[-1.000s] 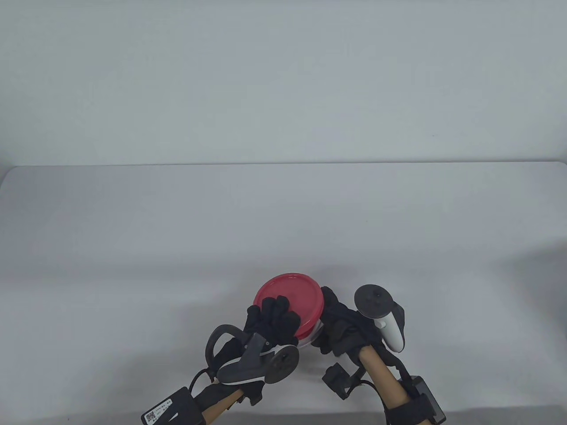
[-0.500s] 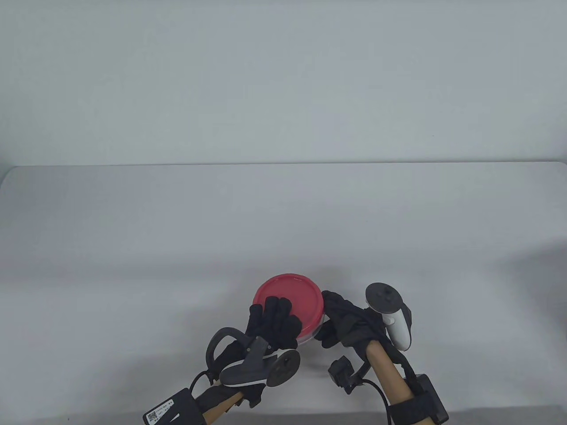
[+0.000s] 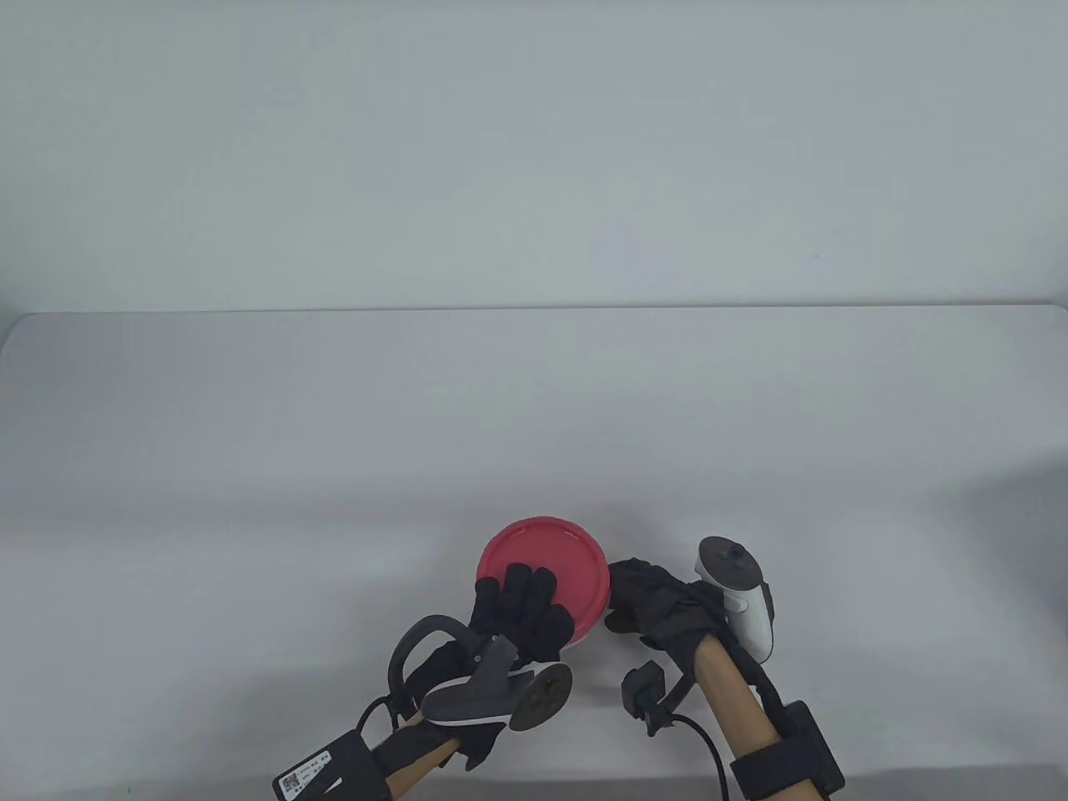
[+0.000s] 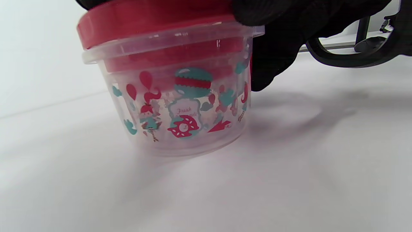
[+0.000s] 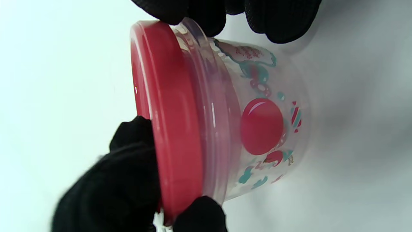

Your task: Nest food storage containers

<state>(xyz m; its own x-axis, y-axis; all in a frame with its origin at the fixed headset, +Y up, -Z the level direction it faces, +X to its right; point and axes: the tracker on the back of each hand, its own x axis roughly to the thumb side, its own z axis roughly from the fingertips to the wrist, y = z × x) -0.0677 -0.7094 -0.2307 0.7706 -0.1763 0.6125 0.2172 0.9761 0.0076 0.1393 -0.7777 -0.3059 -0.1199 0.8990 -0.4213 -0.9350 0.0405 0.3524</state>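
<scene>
A clear food container (image 4: 183, 109) with red and teal prints stands on the white table (image 3: 250, 467) near the front edge. A red lid (image 3: 546, 567) sits on it, and a smaller red-lidded container shows inside through the wall (image 4: 173, 58). My left hand (image 3: 521, 605) lays its fingers on top of the lid (image 5: 173, 129), with a fingertip (image 5: 201, 214) at the lid's rim. My right hand (image 3: 647, 596) holds the container's right side, its fingertips (image 5: 206, 16) on the rim and wall (image 5: 264, 125).
The white table runs wide to the left, right and back, ending at a pale wall (image 3: 534, 167). Both forearms come in over the front edge.
The lidded container has gone from tilted to level on the table. My left hand slid slightly back on the lid. My right hand drew a little to the right and lower.
</scene>
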